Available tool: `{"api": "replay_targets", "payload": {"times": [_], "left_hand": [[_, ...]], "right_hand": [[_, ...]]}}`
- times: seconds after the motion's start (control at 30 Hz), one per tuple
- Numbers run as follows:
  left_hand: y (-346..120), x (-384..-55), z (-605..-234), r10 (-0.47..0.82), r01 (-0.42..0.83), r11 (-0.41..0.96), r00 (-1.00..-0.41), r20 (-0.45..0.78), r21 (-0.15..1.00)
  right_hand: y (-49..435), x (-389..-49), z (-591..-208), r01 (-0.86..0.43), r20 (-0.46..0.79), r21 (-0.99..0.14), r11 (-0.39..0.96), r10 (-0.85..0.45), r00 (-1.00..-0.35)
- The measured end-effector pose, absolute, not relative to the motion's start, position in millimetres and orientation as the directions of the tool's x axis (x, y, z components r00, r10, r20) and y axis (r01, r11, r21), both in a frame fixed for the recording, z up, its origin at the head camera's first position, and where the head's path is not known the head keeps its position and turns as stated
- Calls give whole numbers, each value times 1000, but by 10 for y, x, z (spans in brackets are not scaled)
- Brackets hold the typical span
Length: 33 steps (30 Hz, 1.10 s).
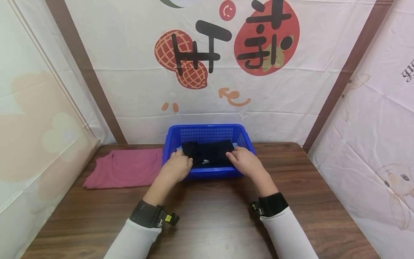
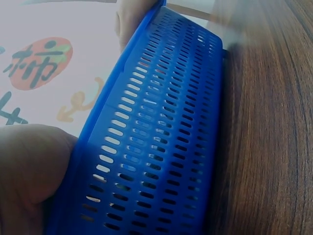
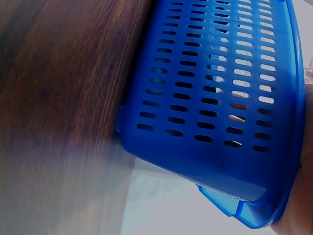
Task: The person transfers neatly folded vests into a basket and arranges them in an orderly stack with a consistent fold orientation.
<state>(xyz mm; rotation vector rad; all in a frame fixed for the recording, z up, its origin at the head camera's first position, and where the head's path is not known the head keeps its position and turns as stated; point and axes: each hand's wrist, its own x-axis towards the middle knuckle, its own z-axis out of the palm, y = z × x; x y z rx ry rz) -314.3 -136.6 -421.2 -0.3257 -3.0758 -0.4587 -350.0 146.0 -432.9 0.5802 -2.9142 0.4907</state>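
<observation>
A folded black garment (image 1: pixel 211 154) with a small white print lies inside the blue basket (image 1: pixel 207 174). My left hand (image 1: pixel 177 166) grips the garment's left edge over the basket's near left rim, thumb on top. On the opposite side my right hand (image 1: pixel 247 160) pinches the right edge, its thumb over the cloth and its fingers mostly hidden. Bits of light blue cloth (image 1: pixel 235 145) peek out beside the black one. From the left wrist, the slotted basket wall (image 2: pixel 151 122) stands between the camera and the garment; the right wrist view likewise shows mainly the basket wall (image 3: pixel 210 93).
A pink top (image 1: pixel 129 168), laid flat and folded, is left of the basket on the brown wooden table (image 1: pixel 220 219). Behind the table's back edge hangs a printed white curtain (image 1: pixel 136 90), with more curtain at both sides.
</observation>
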Motion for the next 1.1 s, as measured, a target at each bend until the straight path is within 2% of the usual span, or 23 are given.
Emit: {"api": "replay_targets", "payload": {"times": [0.3, 0.6, 0.77, 0.93, 1.1], "left_hand": [[-1381, -3134, -4200, 224, 219, 937, -974, 15, 271], [-1396, -3149, -4190, 199, 193, 926, -980, 15, 325], [-1428, -3126, -4173, 212, 227, 891, -974, 83, 393], [-1516, -3040, -4130, 289, 341, 890, -935, 204, 303], [-1665, -2907, -4002, 295, 373, 894, -907, 301, 248]], "right_hand": [[1470, -3497, -4295, -332, 91, -317, 888, -320, -943], [1464, -3523, -4313, -359, 164, -350, 865, -321, -933], [1465, -3529, -4326, -400, 243, -374, 837, -328, -913], [1457, -3509, -4316, -425, 324, -322, 846, -323, -889], [1356, -3429, -4247, -445, 386, -290, 847, -322, -864]]}}
